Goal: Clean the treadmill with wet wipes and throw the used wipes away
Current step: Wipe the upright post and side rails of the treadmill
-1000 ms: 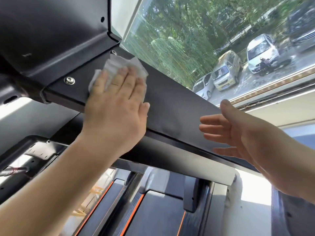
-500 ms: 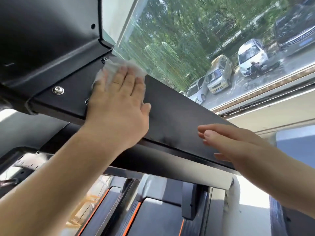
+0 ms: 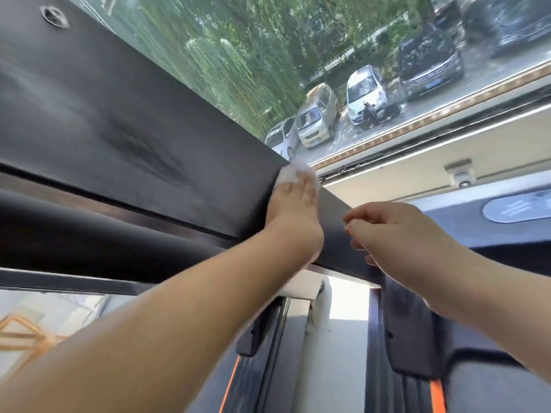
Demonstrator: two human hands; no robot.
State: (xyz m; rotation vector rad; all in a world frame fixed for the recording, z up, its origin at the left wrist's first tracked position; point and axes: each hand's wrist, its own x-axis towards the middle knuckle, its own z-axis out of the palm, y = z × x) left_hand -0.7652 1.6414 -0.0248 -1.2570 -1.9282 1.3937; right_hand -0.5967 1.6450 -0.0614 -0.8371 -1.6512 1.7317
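Note:
A long black panel of the treadmill point(image 3: 125, 126) runs from the upper left down toward the centre right, with damp streaks on its face. My left hand point(image 3: 293, 216) lies flat with straight fingers on the panel's right part and presses a white wet wipe point(image 3: 293, 172) against it; only the wipe's crumpled edge shows past the fingertips. My right hand point(image 3: 396, 231) hovers just to the right of it, fingers loosely curled, holding nothing, close to the panel's lower right end.
A window point(image 3: 298, 55) behind the panel looks onto trees and parked cars. Below are black treadmill parts with orange stripes point(image 3: 229, 383) and a round black bar point(image 3: 89, 234) under the panel. A bolt point(image 3: 55, 15) sits at the panel's top left.
My left hand has slid the wipe along the panel from its left end to its right part. My right hand's fingers have curled and it sits nearer the left hand.

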